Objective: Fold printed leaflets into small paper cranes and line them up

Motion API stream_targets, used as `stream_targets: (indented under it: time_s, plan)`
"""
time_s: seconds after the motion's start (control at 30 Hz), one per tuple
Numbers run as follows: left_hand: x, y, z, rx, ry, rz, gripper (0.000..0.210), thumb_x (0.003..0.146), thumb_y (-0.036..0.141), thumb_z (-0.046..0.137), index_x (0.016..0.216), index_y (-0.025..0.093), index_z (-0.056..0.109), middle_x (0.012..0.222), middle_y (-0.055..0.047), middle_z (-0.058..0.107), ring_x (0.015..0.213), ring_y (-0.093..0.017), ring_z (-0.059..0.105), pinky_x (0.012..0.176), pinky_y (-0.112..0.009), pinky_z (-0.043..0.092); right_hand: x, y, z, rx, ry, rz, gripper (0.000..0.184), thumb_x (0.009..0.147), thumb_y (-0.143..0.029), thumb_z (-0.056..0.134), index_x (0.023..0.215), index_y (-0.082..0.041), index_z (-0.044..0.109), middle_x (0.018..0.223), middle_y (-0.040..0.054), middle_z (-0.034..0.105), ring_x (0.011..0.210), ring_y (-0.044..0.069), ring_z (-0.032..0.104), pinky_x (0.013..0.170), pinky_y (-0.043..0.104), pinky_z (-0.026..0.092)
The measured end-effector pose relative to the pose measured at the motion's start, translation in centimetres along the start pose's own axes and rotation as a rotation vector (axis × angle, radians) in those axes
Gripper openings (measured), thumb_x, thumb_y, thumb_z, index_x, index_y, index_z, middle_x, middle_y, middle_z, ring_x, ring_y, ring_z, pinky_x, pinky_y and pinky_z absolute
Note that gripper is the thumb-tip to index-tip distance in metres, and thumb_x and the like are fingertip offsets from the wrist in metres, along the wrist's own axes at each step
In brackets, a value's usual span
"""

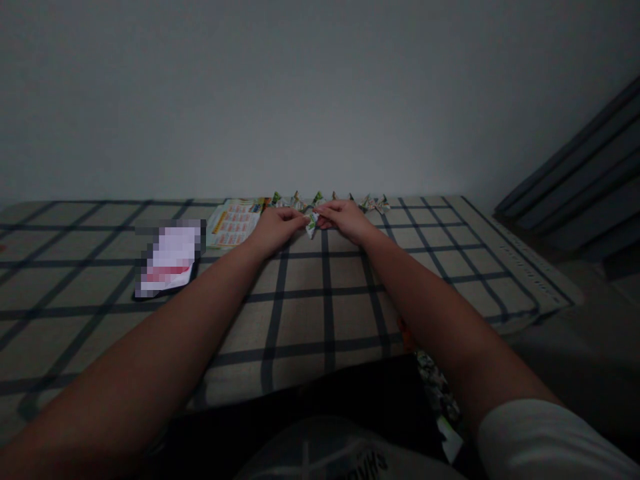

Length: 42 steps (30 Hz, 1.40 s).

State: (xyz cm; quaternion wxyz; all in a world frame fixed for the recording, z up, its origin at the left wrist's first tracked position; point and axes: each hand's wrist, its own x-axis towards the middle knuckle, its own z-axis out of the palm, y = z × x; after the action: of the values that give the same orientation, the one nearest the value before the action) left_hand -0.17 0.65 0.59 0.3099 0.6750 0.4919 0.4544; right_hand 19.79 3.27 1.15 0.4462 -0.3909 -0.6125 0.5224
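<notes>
Checked cloth (300,313), woven-looking with dark stripes, spreads before a plain grey wall (320,100). Near its far edge, the left hand (280,227) and right hand (347,220) pinch a small folded paper piece (311,227) between them, thumbs against fingers. It should be featherlight, crisp along its creases and easily crushed, so its layered edges seem the best hold. Behind stand similar pointed paper folds (319,197); a thin, flat printed sheet (234,223) lies leftward.
</notes>
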Motion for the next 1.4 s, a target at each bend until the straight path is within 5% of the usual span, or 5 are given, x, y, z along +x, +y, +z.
stream_targets:
  time_s: [0.5, 0.73, 0.9, 1.4]
  plan:
    - [-0.14, 0.05, 0.16, -0.063, -0.141, -0.017, 0.043, 0.076, 0.055, 0.072, 0.079, 0.013, 0.081, 0.054, -0.001, 0.057, 0.05, -0.011, 0.043, 0.05, -0.025, 0.028, -0.04, -0.17, 0.03, 0.085, -0.008, 0.047, 0.023, 0.092, -0.02, 0.072, 0.072, -0.016, 0.062, 0.067, -0.0018, 0.063, 0.062, 0.009, 0.06, 0.064, 0.021, 0.055]
    - [-0.19, 0.33, 0.15, 0.007, -0.013, -0.026, 0.044, 0.078, 0.055, 0.071, 0.086, 0.013, 0.083, 0.061, -0.004, 0.067, 0.054, -0.014, 0.051, 0.052, -0.026, 0.034, -0.07, -0.05, 0.0, 0.093, -0.007, 0.035, 0.017, 0.092, -0.032, 0.074, 0.089, -0.017, 0.069, 0.071, -0.0012, 0.066, 0.066, 0.009, 0.065, 0.064, 0.02, 0.057]
    - [-0.18, 0.89, -0.1, 0.039, 0.105, -0.033, 0.036, 0.078, 0.048, 0.074, 0.083, 0.014, 0.083, 0.064, -0.004, 0.071, 0.06, -0.016, 0.057, 0.056, -0.026, 0.039, 0.01, 0.34, -0.08, 0.013, -0.09, 0.018, 0.016, 0.087, -0.027, 0.078, 0.081, -0.015, 0.072, 0.075, 0.0031, 0.072, 0.071, 0.011, 0.067, 0.068, 0.021, 0.058]
    - [-0.17, 0.38, -0.16, 0.138, -0.026, 0.034, 0.04, 0.084, 0.049, 0.066, 0.084, 0.012, 0.082, 0.058, -0.004, 0.065, 0.052, -0.013, 0.048, 0.052, -0.027, 0.032, 0.13, 0.38, -0.28, -0.039, -0.051, -0.011, 0.007, 0.087, -0.017, 0.073, 0.079, -0.016, 0.073, 0.071, 0.0006, 0.068, 0.067, 0.01, 0.061, 0.067, 0.02, 0.056]
